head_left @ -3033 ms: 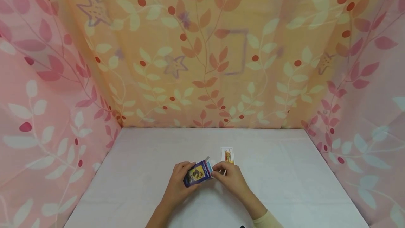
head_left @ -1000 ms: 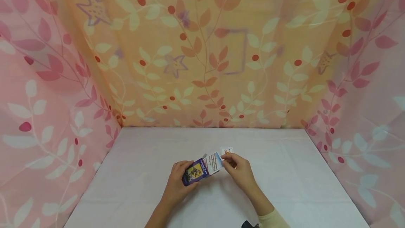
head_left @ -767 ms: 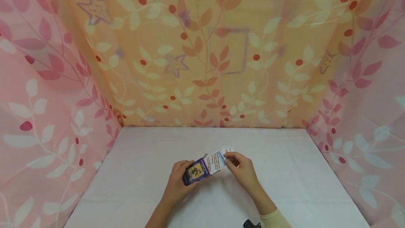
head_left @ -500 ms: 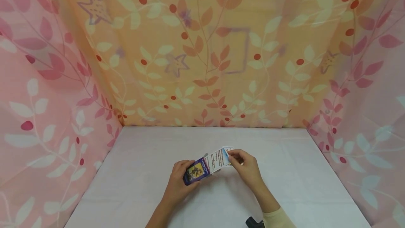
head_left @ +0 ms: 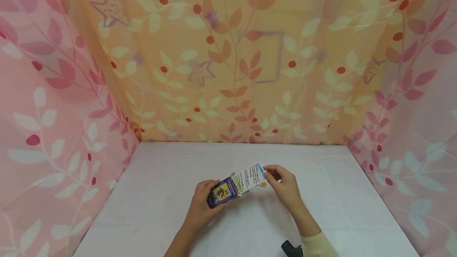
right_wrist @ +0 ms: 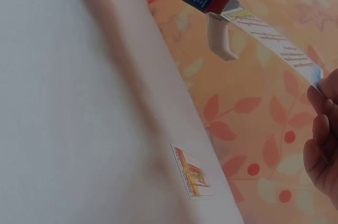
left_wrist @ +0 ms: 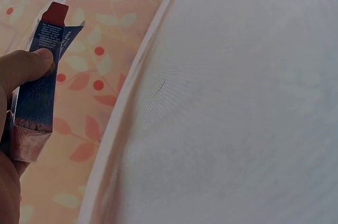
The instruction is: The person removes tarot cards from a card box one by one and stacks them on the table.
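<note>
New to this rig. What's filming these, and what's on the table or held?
No robot: it's a person working bare-handed. The wide picture comes from a head-worn camera looking forward and down; the two tilted ones come from cameras on the left and right wrists. The left hand grips a dark blue box. The right hand pinches the end of a long white card sticking out of it. On the white tabletop lies a picture card, mostly hidden in the head view but plain in the right wrist view.
</note>
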`<state>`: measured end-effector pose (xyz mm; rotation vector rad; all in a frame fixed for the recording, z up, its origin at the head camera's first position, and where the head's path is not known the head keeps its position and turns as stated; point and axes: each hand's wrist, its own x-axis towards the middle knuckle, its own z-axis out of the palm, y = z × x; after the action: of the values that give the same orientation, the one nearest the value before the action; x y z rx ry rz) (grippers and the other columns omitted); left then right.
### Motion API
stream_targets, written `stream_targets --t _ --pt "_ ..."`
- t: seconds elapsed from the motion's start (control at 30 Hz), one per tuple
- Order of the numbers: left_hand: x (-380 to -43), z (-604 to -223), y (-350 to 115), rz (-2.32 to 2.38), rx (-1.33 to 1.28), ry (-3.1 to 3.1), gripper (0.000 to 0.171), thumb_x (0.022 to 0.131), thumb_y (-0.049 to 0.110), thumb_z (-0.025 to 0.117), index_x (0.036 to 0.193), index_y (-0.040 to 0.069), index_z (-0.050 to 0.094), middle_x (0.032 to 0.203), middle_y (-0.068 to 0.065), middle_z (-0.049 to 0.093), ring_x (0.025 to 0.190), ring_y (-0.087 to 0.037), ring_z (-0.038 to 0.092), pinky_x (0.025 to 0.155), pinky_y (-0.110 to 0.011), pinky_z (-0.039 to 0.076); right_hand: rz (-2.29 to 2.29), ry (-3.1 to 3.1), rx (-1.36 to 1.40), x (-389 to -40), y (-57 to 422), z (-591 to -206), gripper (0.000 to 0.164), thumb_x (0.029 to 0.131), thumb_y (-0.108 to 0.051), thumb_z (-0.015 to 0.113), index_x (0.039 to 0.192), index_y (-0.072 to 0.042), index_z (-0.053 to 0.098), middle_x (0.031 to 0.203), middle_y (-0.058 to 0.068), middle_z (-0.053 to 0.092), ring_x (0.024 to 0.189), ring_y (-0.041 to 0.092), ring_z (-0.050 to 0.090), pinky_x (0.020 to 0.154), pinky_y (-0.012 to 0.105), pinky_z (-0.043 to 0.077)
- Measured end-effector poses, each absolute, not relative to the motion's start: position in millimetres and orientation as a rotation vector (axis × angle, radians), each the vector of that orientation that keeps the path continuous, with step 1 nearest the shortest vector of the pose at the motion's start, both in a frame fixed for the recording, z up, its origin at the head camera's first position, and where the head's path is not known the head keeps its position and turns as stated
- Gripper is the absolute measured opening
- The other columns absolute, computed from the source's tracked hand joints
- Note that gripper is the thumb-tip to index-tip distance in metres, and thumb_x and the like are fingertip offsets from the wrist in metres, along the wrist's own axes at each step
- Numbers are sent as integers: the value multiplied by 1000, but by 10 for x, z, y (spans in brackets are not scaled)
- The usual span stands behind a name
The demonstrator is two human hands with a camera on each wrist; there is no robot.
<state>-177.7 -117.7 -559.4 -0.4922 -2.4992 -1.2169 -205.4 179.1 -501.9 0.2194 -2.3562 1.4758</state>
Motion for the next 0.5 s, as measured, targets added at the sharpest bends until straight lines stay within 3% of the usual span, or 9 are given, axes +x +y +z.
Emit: stream_targets --t 0.5 --pt "-1780 -5628 -1173 -1222 -472 -2493 81 70 25 97 141 20 58 135 13 53 125 -7 47 105 -42 50 1398 -2364 262 -2130 1942 -4930 13 95 -14 73 108 -12 75 91 0 73 78 12 62 68 22 52"
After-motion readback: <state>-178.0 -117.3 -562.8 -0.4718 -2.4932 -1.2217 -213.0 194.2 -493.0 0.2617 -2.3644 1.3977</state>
